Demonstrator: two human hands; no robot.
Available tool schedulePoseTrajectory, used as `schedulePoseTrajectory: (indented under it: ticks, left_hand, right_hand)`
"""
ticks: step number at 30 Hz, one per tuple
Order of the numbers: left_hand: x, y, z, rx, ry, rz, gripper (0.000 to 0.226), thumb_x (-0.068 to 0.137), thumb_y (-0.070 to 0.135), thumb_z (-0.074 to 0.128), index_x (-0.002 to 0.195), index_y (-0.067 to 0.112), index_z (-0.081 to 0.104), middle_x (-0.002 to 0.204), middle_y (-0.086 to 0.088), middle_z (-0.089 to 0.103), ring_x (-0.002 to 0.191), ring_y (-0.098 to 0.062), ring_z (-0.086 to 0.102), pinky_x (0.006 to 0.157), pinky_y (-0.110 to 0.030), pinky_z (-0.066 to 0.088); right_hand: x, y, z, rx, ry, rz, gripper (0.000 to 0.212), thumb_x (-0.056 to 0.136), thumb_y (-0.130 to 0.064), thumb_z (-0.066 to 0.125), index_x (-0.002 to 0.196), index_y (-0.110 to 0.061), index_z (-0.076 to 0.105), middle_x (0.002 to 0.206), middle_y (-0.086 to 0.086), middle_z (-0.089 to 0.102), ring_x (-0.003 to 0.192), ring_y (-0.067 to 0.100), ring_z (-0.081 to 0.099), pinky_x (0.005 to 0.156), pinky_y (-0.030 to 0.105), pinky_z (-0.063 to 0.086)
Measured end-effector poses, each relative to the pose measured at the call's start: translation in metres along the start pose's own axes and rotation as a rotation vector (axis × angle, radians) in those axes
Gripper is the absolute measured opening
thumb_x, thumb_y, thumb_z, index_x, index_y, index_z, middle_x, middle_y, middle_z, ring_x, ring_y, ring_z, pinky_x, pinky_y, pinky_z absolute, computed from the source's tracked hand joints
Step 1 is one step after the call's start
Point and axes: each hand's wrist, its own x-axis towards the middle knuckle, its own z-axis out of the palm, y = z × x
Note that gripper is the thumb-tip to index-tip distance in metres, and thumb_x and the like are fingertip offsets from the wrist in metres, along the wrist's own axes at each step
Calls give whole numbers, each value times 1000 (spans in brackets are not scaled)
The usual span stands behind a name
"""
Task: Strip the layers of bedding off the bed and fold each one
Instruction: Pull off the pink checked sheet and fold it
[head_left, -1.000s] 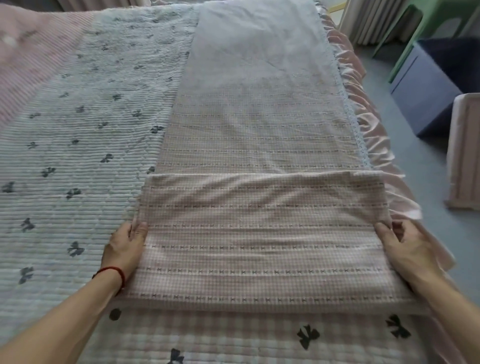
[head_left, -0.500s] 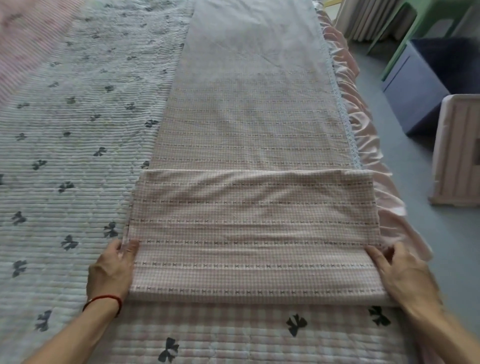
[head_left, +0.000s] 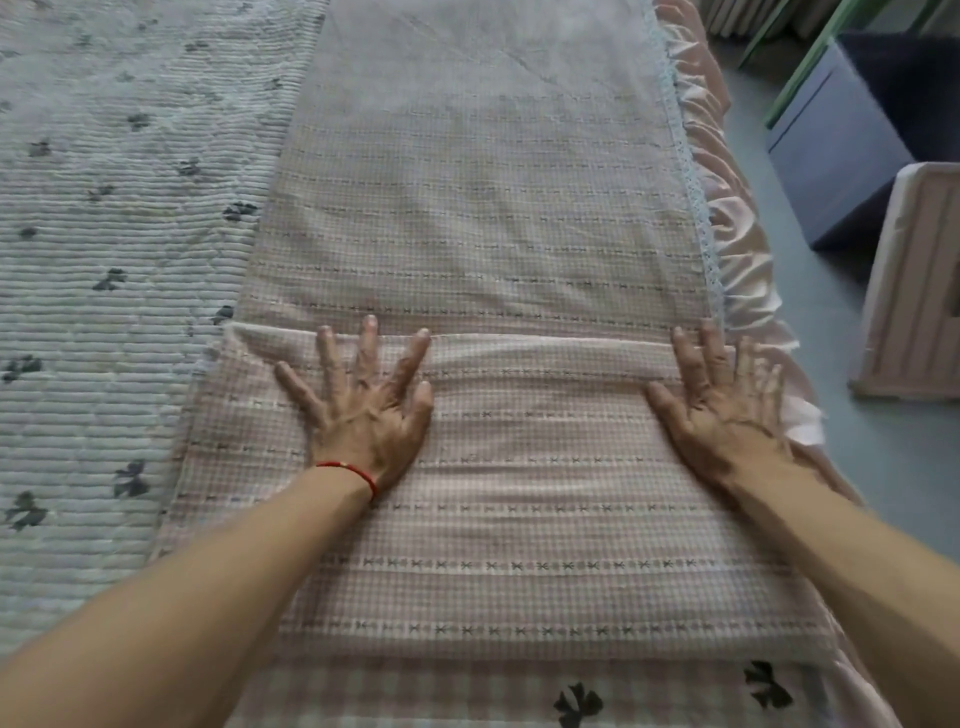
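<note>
Under both palms lies the pink checked sheet (head_left: 493, 519), folded over itself into a doubled band on the near part of the bed, its long strip running away beyond the fingertips; the left hand (head_left: 363, 410) presses flat on the fold with all five fingers spread wide, gripping nothing, a red string bracelet (head_left: 348, 470) at its wrist; the right hand (head_left: 719, 410) presses flat likewise near the band's right edge, fingers straight and fanned, holding nothing; both forearms reach forward, well apart. Left of the left hand spreads one quilted cover (head_left: 104, 312) with dark bows; right of the right hand hangs one pink satin ruffle (head_left: 737, 249); beyond it stand one blue box (head_left: 831, 156) and one pale stool (head_left: 914, 291).
</note>
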Motion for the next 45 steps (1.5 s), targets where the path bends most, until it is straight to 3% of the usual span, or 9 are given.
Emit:
schedulePoseTrajectory:
  ticks: [6,16,20,25,27,30,33,38,45]
  left_hand:
    - [1,-2,9,-11,53,52,64,94,58,27,155,56,7,171,0,0,154,-42,-10,108,-81,-4]
    - [0,-3,5,31,21,28,66,92,54,29,156,52,12,170,2,-3,154,-40,-12,109,-80,-4]
    - [-4,11,-4,80,-24,-79,64,93,56,21,154,57,1,170,5,-11,154,-38,-12,111,-78,-6]
    - [-14,100,-4,-281,34,-630,60,93,65,9,151,62,0,169,3,-15,151,-40,-23,108,-80,-9]
    - [-9,158,3,-327,47,-651,66,90,72,5,154,58,-1,169,-4,-17,149,-46,-24,108,-80,-11]
    - [-1,225,16,-158,71,-675,65,91,69,7,154,56,-2,169,-9,-13,149,-52,-16,105,-83,-7]
    - [1,230,28,-63,124,-703,66,93,65,14,157,51,6,169,-12,-4,149,-56,-6,104,-83,4]
    - [5,229,36,-9,199,-710,67,92,60,26,157,49,13,170,-11,1,150,-55,-2,106,-82,5]
    - [6,227,32,-16,177,-711,68,92,62,28,157,50,14,169,-12,5,149,-55,0,105,-82,6]
  right_hand:
    - [6,-4,29,60,110,-6,79,93,-69,18,163,-37,2,172,-7,-11,158,31,-13,124,62,-6]
    - [11,-7,36,118,223,-81,83,89,-58,33,164,-24,19,173,5,4,157,41,-2,121,69,1]
    - [13,-6,34,153,222,-108,83,90,-57,36,164,-25,18,173,6,6,157,44,-1,120,71,1]
    - [12,4,25,231,173,-179,82,88,-53,41,162,-22,26,172,10,10,155,48,3,119,73,1]
    - [9,3,22,251,143,-203,84,87,-52,40,163,-21,23,172,11,6,155,49,0,117,74,1]
    - [7,17,20,235,130,-284,88,87,-50,41,165,-18,15,172,13,-3,155,49,-8,116,76,0]
    - [7,29,22,203,125,-353,90,87,-48,45,165,-14,14,172,17,-4,155,49,-10,116,76,1]
    - [11,26,13,116,66,-411,96,87,-51,50,164,-11,11,170,20,-11,153,52,-14,112,81,3]
    - [109,-42,-53,-80,123,-1018,77,97,-60,30,165,-31,7,173,1,-11,156,35,-19,118,72,-12]
